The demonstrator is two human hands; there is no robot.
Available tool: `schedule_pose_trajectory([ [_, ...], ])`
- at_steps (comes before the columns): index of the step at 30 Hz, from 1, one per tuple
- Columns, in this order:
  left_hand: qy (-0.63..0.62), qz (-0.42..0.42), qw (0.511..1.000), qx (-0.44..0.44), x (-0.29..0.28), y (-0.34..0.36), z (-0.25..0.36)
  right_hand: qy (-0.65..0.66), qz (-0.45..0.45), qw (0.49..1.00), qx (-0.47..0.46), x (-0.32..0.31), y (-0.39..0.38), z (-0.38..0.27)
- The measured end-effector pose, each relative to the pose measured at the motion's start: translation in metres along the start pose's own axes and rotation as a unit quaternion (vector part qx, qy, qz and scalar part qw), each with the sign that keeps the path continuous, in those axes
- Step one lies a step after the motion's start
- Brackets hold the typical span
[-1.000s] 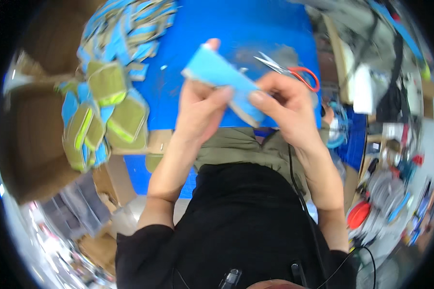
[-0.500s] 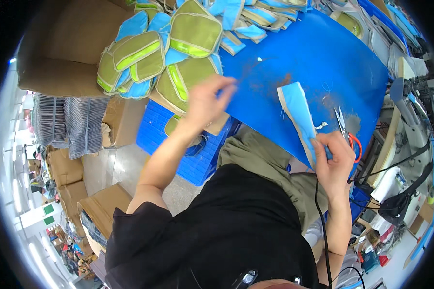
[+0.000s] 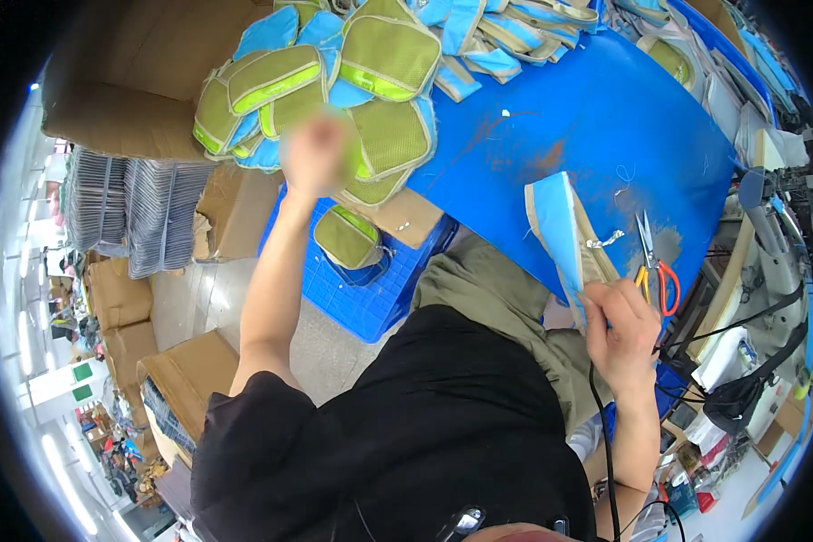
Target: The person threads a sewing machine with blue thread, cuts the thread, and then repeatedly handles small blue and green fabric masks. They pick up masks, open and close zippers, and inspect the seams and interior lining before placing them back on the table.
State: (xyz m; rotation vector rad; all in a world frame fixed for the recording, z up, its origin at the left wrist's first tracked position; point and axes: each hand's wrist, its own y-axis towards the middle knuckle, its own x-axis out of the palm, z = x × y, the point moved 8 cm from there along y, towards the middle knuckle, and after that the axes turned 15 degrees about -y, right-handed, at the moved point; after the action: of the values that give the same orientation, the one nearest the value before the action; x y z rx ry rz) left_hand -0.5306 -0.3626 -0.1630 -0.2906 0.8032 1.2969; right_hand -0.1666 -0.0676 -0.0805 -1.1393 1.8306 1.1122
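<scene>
My right hand (image 3: 623,327) pinches the lower end of a blue and beige fabric strip (image 3: 556,221), whose far end lies over the blue tabletop (image 3: 479,172). My left hand (image 3: 316,155) is at the near side of a pile of green mesh pouches (image 3: 390,54) with beige edging and bright green bands. It is smeared, so its fingers do not show clearly. Near the right hand lie scissors (image 3: 646,237) with a silver blade, and a tool with orange-red handles (image 3: 668,287) beside them.
More blue and beige strips (image 3: 497,61) are heaped at the far edge. A blue plastic crate (image 3: 357,307) with a green pouch (image 3: 348,237) on it stands below the table. Cardboard boxes (image 3: 117,135) and bundled grey sheets (image 3: 158,217) are at left; a sewing machine (image 3: 768,235) at right.
My left hand has moved left, from beside the table edge onto the pouch pile. The strip in my right hand has twisted, showing more of its beige side.
</scene>
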Motion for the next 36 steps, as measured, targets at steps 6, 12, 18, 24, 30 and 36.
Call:
schedule_pose_trajectory([
  [6, -0.003, -0.037, 0.999, 0.015, 0.028, 0.090, -0.004, -0.007, 0.003, 0.999, -0.050, -0.015, -0.002, -0.013],
  [12, 0.144, -0.137, 0.925, 0.323, 0.079, 0.181, 0.051, -0.002, 0.014, 0.998, -0.055, -0.013, -0.017, -0.012],
  [18, 0.262, -0.309, 0.878, 0.254, 0.105, 0.219, 0.082, -0.009, 0.017, 0.999, -0.034, -0.024, -0.029, -0.007],
  [24, 0.040, -0.264, 0.915, 0.302, 0.022, 0.217, 0.168, 0.004, 0.016, 1.000, -0.019, -0.034, -0.033, -0.001],
  [30, -0.069, -0.254, 0.861, 0.436, 0.028, 0.030, 0.319, -0.017, 0.044, 0.995, -0.089, -0.029, -0.008, -0.019],
  [36, -0.220, -0.457, 0.786, 0.353, 0.089, -0.110, 0.346, -0.135, 0.159, 0.976, -0.070, -0.082, 0.015, -0.021],
])
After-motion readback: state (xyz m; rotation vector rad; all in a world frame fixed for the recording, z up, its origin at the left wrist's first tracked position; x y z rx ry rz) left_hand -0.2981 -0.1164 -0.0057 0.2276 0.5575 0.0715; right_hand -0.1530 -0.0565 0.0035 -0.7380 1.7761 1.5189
